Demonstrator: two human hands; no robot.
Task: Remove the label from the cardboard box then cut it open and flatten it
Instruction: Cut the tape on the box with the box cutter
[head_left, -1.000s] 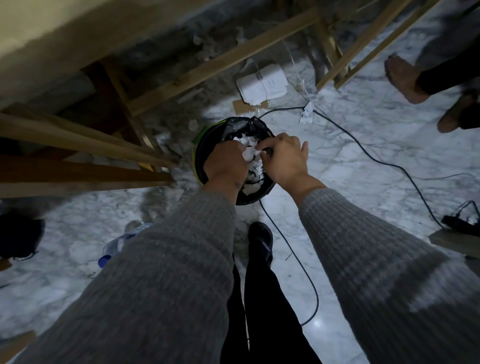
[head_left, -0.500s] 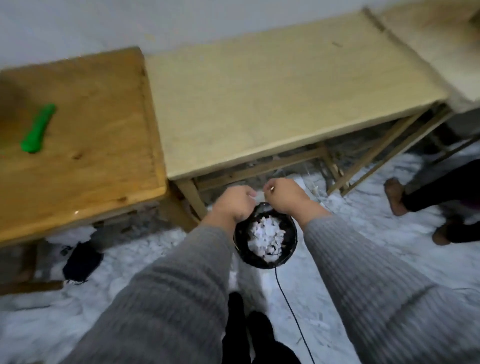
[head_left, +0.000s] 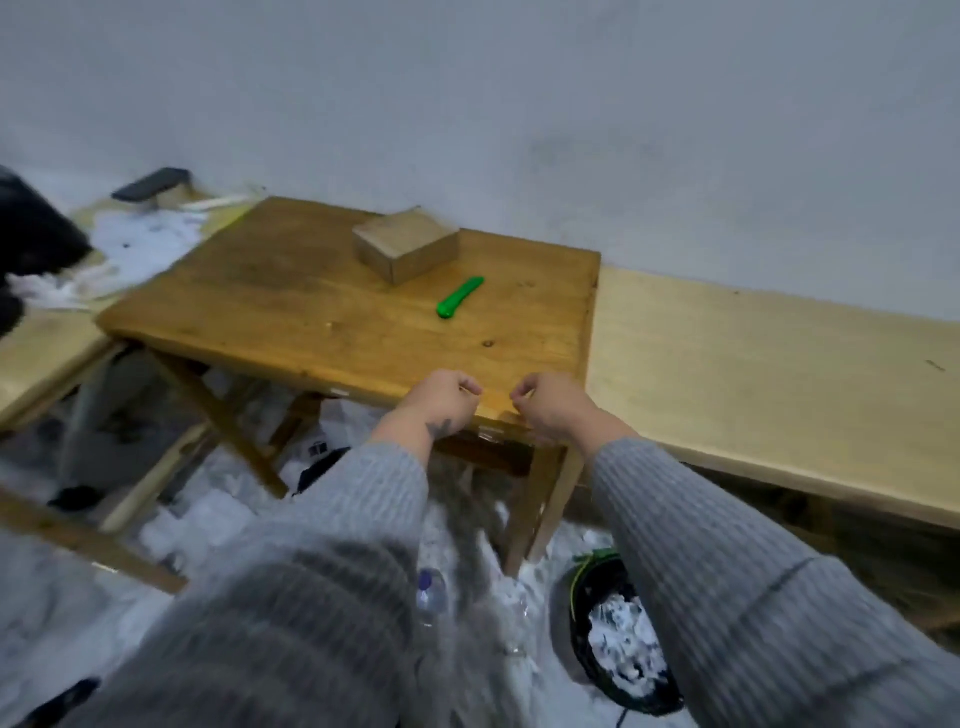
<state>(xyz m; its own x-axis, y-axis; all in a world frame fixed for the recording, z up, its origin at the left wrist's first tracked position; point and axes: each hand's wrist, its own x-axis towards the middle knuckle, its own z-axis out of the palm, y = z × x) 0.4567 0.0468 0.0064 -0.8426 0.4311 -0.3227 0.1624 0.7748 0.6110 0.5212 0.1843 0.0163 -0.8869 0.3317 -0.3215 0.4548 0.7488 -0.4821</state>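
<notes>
A small brown cardboard box (head_left: 406, 250) sits closed near the far edge of the dark wooden table (head_left: 291, 301). A green utility knife (head_left: 460, 297) lies on the table just right of and nearer than the box. My left hand (head_left: 440, 399) and my right hand (head_left: 549, 402) hover side by side over the table's near edge, fingers loosely curled, with nothing seen in either. Both hands are well short of the box and the knife.
A pale wooden bench (head_left: 769, 384) adjoins the table on the right. On the floor at lower right a black bin (head_left: 597, 597) holds white paper scraps. A plastic bottle (head_left: 431, 592) lies under the table. Papers and a dark phone (head_left: 150, 184) lie at far left.
My view has risen from the bin on the floor to the tabletop. Both hands have left the bin and come up to the table's near edge.
</notes>
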